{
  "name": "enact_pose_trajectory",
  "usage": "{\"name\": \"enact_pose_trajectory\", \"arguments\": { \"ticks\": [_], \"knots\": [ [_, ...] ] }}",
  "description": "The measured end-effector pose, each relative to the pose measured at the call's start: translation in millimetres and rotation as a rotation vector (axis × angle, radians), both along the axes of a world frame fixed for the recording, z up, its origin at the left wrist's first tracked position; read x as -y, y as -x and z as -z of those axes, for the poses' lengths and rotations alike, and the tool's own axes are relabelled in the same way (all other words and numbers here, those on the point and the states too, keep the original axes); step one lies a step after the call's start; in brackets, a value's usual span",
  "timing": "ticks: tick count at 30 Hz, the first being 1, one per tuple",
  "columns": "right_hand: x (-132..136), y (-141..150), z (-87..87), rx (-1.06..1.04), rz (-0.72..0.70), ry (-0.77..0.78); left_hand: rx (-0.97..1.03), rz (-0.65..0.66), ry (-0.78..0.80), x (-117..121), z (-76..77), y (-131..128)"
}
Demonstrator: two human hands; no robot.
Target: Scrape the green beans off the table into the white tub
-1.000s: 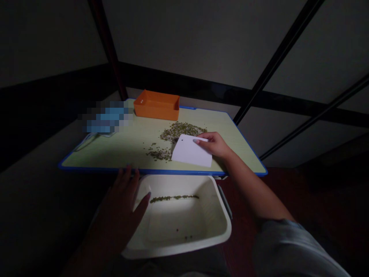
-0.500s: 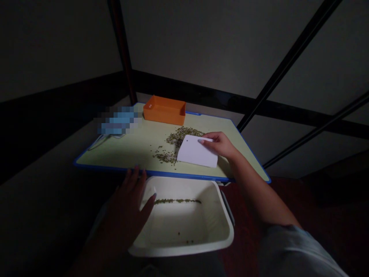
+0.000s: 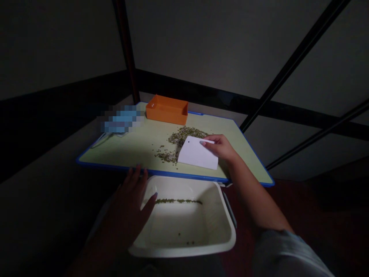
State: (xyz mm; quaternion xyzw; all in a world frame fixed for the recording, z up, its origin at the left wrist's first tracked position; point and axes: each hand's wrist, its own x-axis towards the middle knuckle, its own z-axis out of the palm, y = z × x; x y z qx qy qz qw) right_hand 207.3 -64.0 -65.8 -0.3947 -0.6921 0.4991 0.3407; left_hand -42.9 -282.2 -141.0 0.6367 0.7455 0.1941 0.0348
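My right hand (image 3: pixel 220 146) pinches a white plastic scraper (image 3: pixel 197 154) with a small hole in one corner. The scraper leans over the board beside a pile of small greenish grains (image 3: pixel 184 134), perhaps beans; its lower edge is near the board. A smaller scatter of grains (image 3: pixel 167 156) lies left of it. Below the board's front edge stands a white basin (image 3: pixel 184 250), with a line of grains along its far inner edge and a few near the front. My left hand (image 3: pixel 129 207) holds the basin's left side, thumb over the rim, fingers outside by the board.
The pale yellow-green board (image 3: pixel 138 146) has a blue rim. At its back sits an orange open box (image 3: pixel 167 113). On the left lies a blurred-out blue thing (image 3: pixel 122 119) with a cord or strap. Panelled walls close in behind and to the left.
The whole view shifts slightly. My right hand and the scraper stay at nearly the same spot beside the grains, and my left hand remains on the basin.
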Motion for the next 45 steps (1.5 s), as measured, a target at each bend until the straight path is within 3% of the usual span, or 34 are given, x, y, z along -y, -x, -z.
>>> {"name": "enact_pose_trajectory", "arguments": {
  "ticks": [33,45],
  "knots": [
    [4,11,2.1,0.066,-0.058,-0.048,-0.010,0.018,-0.015,0,-1.9,1],
    [6,17,5.2,0.032,-0.158,-0.067,-0.019,0.011,-0.005,0,-0.7,2]
  ]
}}
